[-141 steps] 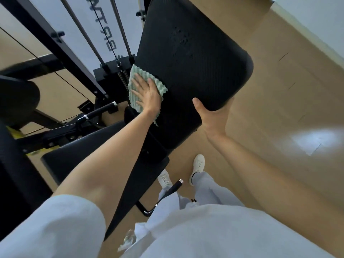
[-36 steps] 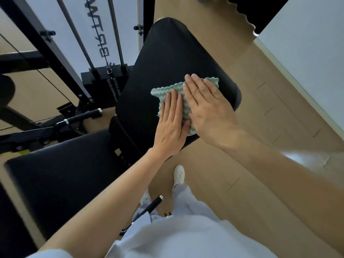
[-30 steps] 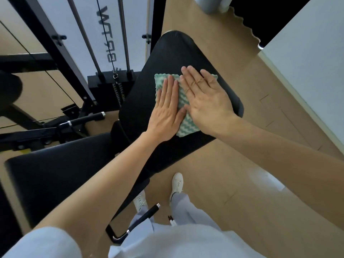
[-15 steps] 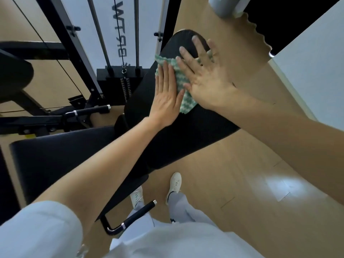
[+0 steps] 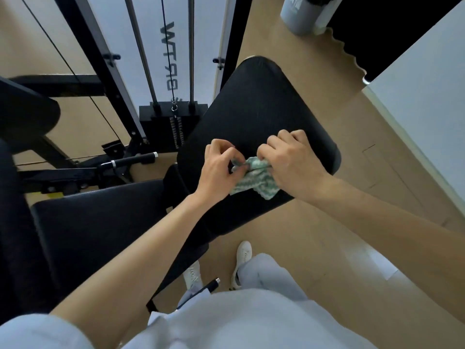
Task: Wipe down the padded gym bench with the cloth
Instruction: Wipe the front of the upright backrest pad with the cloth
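The black padded backrest (image 5: pixel 254 109) of the gym bench slopes up in the middle of the head view, with the flat black seat pad (image 5: pixel 100 222) lower left. A green and white wavy cloth (image 5: pixel 256 182) hangs bunched just above the backrest's lower half. My left hand (image 5: pixel 219 170) pinches its left edge between thumb and fingers. My right hand (image 5: pixel 292 162) is closed around its upper right part. Both hands are lifted off the pad, and the cloth's loose end droops below them.
A cable machine with a black weight stack (image 5: pixel 171 127), guide rods and frame stands behind the bench at left. A chrome-tipped handle (image 5: pixel 133 161) sticks out beside it. A grey cylinder (image 5: pixel 299 13) stands on the wooden floor (image 5: pixel 339 248) at top right. My white shoes (image 5: pixel 241 260) are below.
Both hands were flat, pressing the spread cloth up the backrest. They have since slid back down and closed on the cloth, bunching it up between them.
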Available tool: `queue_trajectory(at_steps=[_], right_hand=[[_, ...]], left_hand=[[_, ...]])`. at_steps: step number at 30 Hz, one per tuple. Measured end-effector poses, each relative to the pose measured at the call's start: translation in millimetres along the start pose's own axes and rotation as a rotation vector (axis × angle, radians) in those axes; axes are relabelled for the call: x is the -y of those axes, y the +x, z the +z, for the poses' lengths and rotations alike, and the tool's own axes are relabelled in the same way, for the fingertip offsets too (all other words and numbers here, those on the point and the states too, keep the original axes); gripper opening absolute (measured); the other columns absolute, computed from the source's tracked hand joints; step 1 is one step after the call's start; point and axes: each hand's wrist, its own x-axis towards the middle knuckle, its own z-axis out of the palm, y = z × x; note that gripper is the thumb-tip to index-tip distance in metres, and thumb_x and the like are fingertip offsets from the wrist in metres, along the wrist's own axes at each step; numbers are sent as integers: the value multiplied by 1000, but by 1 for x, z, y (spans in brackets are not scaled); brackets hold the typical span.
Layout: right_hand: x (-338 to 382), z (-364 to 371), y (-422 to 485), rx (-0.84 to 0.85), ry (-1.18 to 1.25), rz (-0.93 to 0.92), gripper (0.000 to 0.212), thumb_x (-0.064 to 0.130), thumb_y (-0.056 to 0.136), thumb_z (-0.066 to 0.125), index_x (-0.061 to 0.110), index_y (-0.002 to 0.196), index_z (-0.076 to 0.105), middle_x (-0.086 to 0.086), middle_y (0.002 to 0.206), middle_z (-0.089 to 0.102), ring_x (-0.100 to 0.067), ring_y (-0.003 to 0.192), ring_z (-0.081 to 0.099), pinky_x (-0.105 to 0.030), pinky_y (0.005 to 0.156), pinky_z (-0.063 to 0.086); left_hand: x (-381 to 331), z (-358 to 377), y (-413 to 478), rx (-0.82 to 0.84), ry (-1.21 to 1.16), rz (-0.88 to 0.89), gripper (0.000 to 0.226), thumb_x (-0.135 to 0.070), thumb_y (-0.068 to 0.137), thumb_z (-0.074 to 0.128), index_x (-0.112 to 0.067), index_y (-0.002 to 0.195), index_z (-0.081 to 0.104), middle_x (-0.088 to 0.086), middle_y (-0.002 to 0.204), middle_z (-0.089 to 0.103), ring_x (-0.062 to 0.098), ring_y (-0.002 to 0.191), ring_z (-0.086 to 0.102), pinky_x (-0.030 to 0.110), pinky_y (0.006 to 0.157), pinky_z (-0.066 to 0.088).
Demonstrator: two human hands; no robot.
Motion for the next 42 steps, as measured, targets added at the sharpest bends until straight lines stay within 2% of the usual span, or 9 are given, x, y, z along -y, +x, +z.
queue_trajectory(at_steps=[8,14,19,24,27,34,37,40,42], right_hand=[[-67,-68,73,23,737,232,20,8,82,75,17,100,73,11,80,62,1,70,57,-7,63,38],[-129,-92,148,-242,1049,212,21,7,78,73,23,91,66,8,81,64,0,73,57,-17,70,48],[-145,-80,156,-391,901,223,19,8,76,67,16,93,69,0,81,64,2,67,52,-17,63,42],[-135,-52,108,-204,715,260,17,4,85,66,19,93,64,4,80,59,-10,59,41,-8,60,37],[-137,-18,91,-260,868,273,23,0,76,71,19,77,57,-5,88,72,-19,77,66,-38,69,53],[-150,1,71,-133,834,177,43,-14,67,64,25,59,47,0,110,70,-14,110,67,-25,90,53],[-163,-22,68,101,824,185,36,-8,72,64,27,73,56,4,128,67,-15,123,61,-34,105,49],[-159,-46,81,-77,1054,280,22,2,80,58,13,98,63,0,126,68,-13,115,64,-28,97,53],[-147,-42,101,-131,1051,342,32,17,92,56,14,123,61,0,134,63,-13,122,61,-32,103,50]], left_hand=[[-39,-87,100,4,-251,-77,20,-16,88,78,-26,84,61,-11,78,63,2,69,57,21,68,47],[-86,-138,180,-262,-183,39,17,-18,87,74,-33,85,66,-14,79,67,2,73,61,22,71,52],[-88,-128,192,-245,-157,36,10,-18,89,75,-25,88,67,-11,84,71,-2,78,66,20,74,56],[-65,-86,158,-64,-101,-38,9,-15,90,75,-21,91,69,-14,86,70,-3,79,67,23,79,57],[-57,-71,135,8,-64,-47,4,-13,92,74,-14,94,70,-10,88,70,4,82,68,28,80,59],[-70,-71,114,262,37,60,10,-19,89,78,-12,96,74,-8,93,74,7,90,70,24,86,56],[-81,-79,132,155,48,119,15,-27,92,73,-13,96,76,-6,94,73,6,89,68,28,82,55],[-88,-72,168,-21,169,199,30,-31,99,58,-17,123,70,-2,128,66,15,121,57,25,102,44],[-85,-56,189,63,304,181,50,-39,102,45,-20,148,51,-2,156,46,20,145,39,28,116,30]])
